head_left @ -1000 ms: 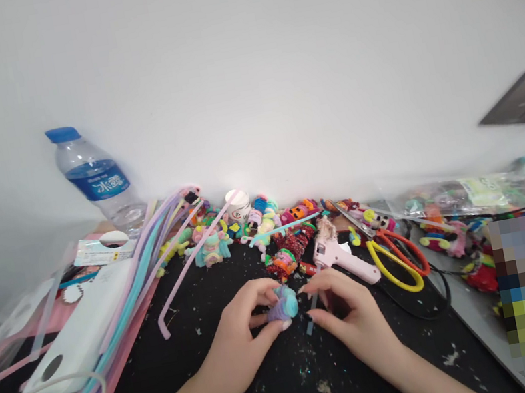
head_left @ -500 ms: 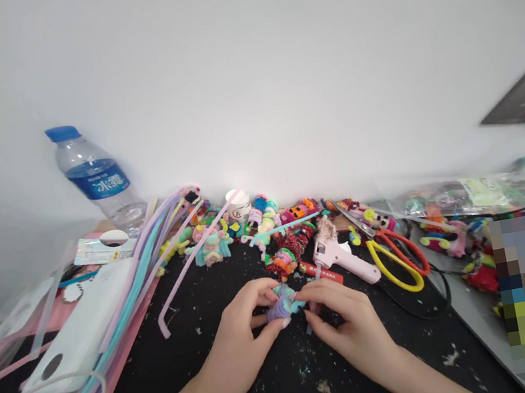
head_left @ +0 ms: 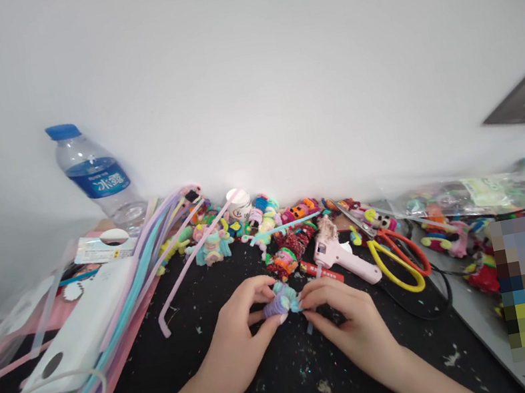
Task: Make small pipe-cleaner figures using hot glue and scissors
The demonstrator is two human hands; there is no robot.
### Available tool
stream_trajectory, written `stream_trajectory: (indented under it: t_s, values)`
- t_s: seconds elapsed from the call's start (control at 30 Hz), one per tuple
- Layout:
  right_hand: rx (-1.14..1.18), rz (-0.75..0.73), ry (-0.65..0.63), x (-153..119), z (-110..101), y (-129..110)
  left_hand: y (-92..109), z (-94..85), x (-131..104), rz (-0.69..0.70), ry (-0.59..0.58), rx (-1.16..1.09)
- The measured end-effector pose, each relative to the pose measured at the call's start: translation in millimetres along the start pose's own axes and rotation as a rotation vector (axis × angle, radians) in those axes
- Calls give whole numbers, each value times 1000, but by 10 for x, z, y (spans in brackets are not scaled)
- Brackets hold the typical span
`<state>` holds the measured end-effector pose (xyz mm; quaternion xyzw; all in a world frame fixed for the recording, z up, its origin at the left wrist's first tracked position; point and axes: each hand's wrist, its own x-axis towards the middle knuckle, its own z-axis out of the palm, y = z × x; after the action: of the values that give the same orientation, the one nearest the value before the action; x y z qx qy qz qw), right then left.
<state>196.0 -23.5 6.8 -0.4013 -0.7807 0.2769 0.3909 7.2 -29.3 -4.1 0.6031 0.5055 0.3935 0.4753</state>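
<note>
Right hand (head_left: 355,317) sits closer in than a second ago: fingers pinch the teal end of the fuzzy roll (head_left: 276,305), left hand (head_left: 236,333) grips its purple side. Roll's between fingertips, so likely two-handed shaping.

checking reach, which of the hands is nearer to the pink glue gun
Right. The right hand is just on the near side of the glue gun; the left hand is farther off, to its left.
</note>
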Motion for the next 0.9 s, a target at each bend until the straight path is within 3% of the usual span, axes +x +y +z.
stream_trajectory:
  t_s: [0.17,0.27,0.37,0.53,0.73,0.9]
  values:
    - [-55,-13,-20,-2,-30,11,-15,-47,21,21,131,23]
    - [-81,-27,-123,-10,-39,17,-31,-65,28,56,223,-17]
    - [-167,-41,-247,-10,-41,23,-40,-67,30,76,238,-53]
    - [-282,-25,-262,-11,-43,24,-10,-51,13,59,170,-21]
    - [-237,80,-182,-33,-25,57,75,-41,-26,100,-67,13]
    - [-245,85,-148,-30,-20,50,113,-56,-32,132,-100,51]
